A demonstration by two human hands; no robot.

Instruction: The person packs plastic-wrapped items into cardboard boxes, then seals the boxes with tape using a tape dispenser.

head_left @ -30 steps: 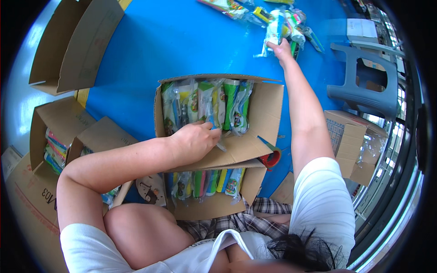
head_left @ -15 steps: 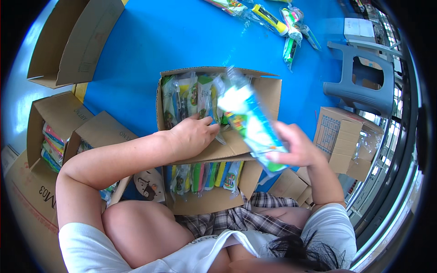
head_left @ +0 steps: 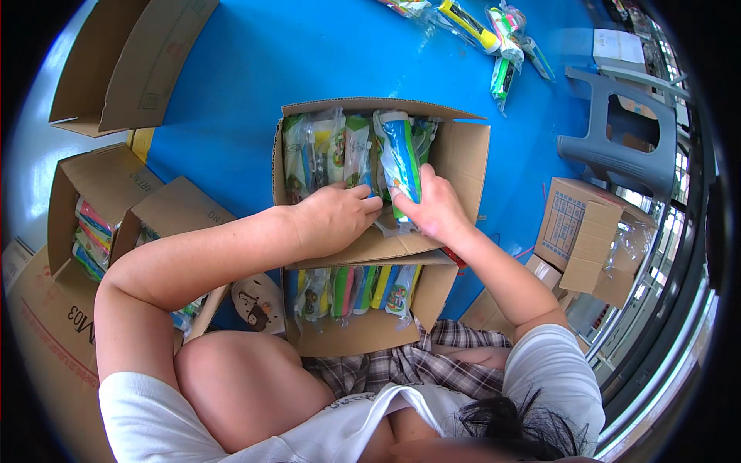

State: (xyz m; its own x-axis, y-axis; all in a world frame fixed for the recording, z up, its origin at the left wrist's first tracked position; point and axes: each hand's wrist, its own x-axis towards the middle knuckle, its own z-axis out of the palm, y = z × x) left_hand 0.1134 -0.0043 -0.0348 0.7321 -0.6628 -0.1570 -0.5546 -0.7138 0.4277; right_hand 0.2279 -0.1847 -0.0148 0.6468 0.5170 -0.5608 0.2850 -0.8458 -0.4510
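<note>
An open cardboard box [head_left: 461, 158] lies on the blue floor with a row of clear-wrapped green, blue and white packets [head_left: 328, 150] standing in it. My right hand [head_left: 432, 208] is shut on one such packet [head_left: 401, 158], which stands among the row inside the box. My left hand [head_left: 336, 220] rests on the box's near flap, its fingers touching the lower ends of the packed packets. A second box [head_left: 370, 328] right below, against my lap, holds another row of packets [head_left: 359, 289].
Several loose packets [head_left: 494, 35] lie on the blue floor at the far top. A grey plastic stool [head_left: 617, 139] stands at right, with small cartons [head_left: 590, 243] beside it. Open cardboard boxes [head_left: 116, 69] sit to the left, some holding packets.
My right hand reached to the loose pile at the far top, took a packet, brought it back and set it into the box's row. My left hand stayed on the flap.
</note>
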